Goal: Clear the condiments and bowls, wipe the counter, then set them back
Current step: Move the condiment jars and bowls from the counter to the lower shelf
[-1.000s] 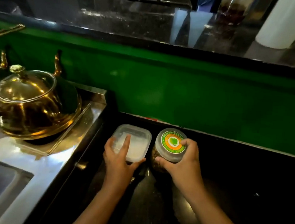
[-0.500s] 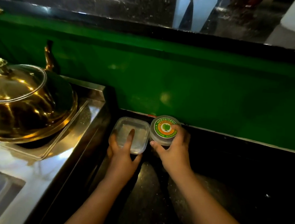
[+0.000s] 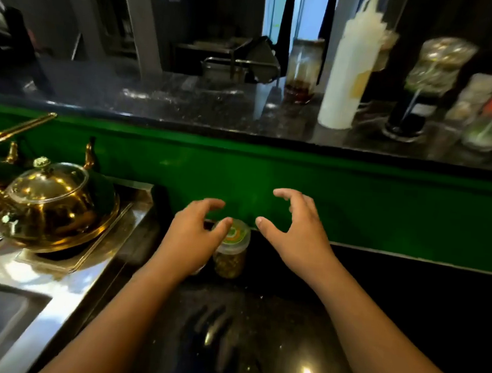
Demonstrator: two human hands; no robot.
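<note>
Head view shows you the dark counter (image 3: 255, 349) running below the green wall (image 3: 355, 201), with the upper ledge (image 3: 186, 102) behind it carrying a white squeeze bottle (image 3: 351, 71) and blurred jars. To your left sits a gold kettle (image 3: 48, 209) on the steel surround (image 3: 63, 289).

Your right hand (image 3: 297, 234) hangs above the counter, fingers spread wide and curled, holding nothing. Your left hand (image 3: 190, 238) is also spread and empty, just in front of the jar (image 3: 230, 253), partly covering it; whether the thumb touches the lid is unclear.

That jar stands upright on the counter against the foot of the green wall, its lid bearing an orange and green label, its clear body filled with something yellow-green. It looks small, stiff and light, probably plastic, and likely smooth enough to slip. Judging by its shape, you would do best gripping around the body below the lid, or capping the lid from above.
</note>
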